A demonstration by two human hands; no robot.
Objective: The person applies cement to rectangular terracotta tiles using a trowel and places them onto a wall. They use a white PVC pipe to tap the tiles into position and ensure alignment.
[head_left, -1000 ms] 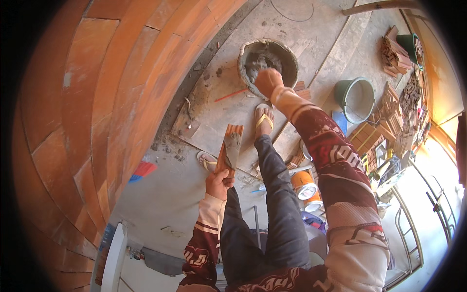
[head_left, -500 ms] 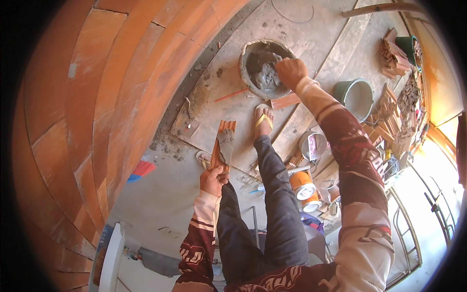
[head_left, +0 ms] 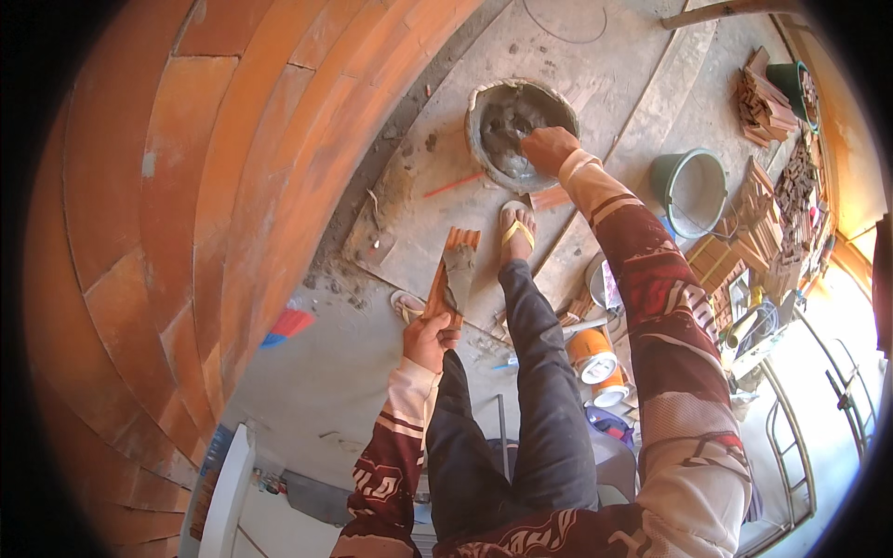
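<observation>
My left hand (head_left: 428,339) grips the lower end of a short, ribbed terracotta piece (head_left: 440,290), which has grey wet mortar (head_left: 458,272) smeared along its face. Up and to the right, my right hand (head_left: 549,147) reaches into the rim area of a round, mortar-crusted bucket (head_left: 476,126) holding grey mortar. Its fingers are closed, and whatever they hold is hidden by the hand and the mortar. My sandalled feet are on either side of the tile piece, below the bucket.
A terracotta-clad wall (head_left: 186,205) curves along the left. To the right lie a green bucket (head_left: 693,191), stacked tile pieces (head_left: 763,98), orange pails (head_left: 593,353), assorted clutter and metal railings (head_left: 800,437). A thin orange stick (head_left: 451,184) rests on the boards (head_left: 400,223).
My right hand moved from the middle of the bucket to its right side, then slightly down and back inward. The left hand and tile shifted slightly, and the whole view has shifted a little.
</observation>
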